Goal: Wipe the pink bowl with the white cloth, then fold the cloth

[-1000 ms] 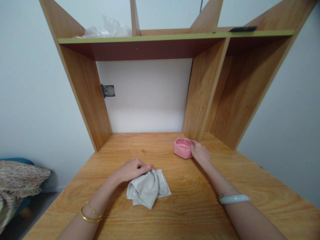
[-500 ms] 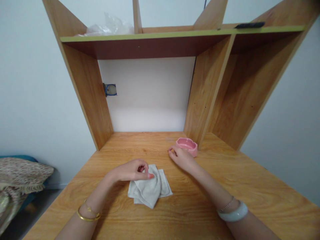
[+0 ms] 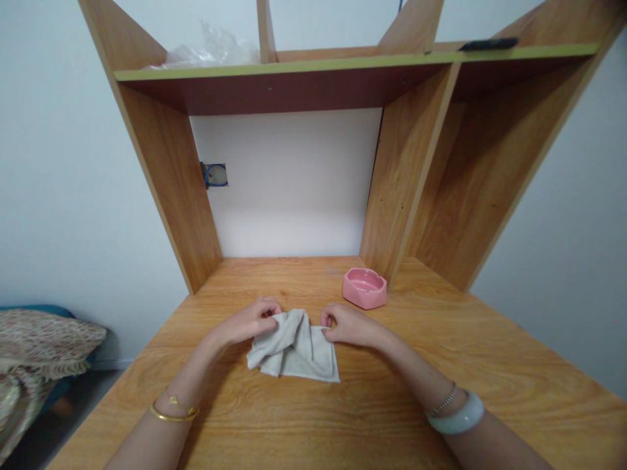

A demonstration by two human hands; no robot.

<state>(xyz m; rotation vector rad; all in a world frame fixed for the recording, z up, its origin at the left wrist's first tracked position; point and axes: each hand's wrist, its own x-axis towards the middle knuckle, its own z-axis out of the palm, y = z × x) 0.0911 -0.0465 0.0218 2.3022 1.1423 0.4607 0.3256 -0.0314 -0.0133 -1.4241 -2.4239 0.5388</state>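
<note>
A rumpled light grey cloth [image 3: 298, 349] is stretched between my two hands above the wooden desk, its lower edge near or on the desktop. My left hand [image 3: 257, 318] pinches its upper left part between thumb and fingers. At the upper right corner, my right hand [image 3: 347, 324] is closed in a pinch on the cloth too. Just beyond my right hand stands a pink angular ashtray [image 3: 365, 289], apart from the fingers. Folds in the cloth hide part of its surface.
The wooden desk [image 3: 313, 424] has side panels and a shelf [image 3: 294, 68] overhead. A clear plastic bag [image 3: 210, 52] and a dark object [image 3: 490, 44] lie on that shelf. An open wall socket box [image 3: 214, 175] shows at back left. Patterned fabric [image 3: 44, 339] lies beyond the desk's left edge.
My right hand has moved from beside the ashtray to the cloth's right corner and taken hold of it. My left hand has shifted slightly away from me, and the cloth has spread wider.
</note>
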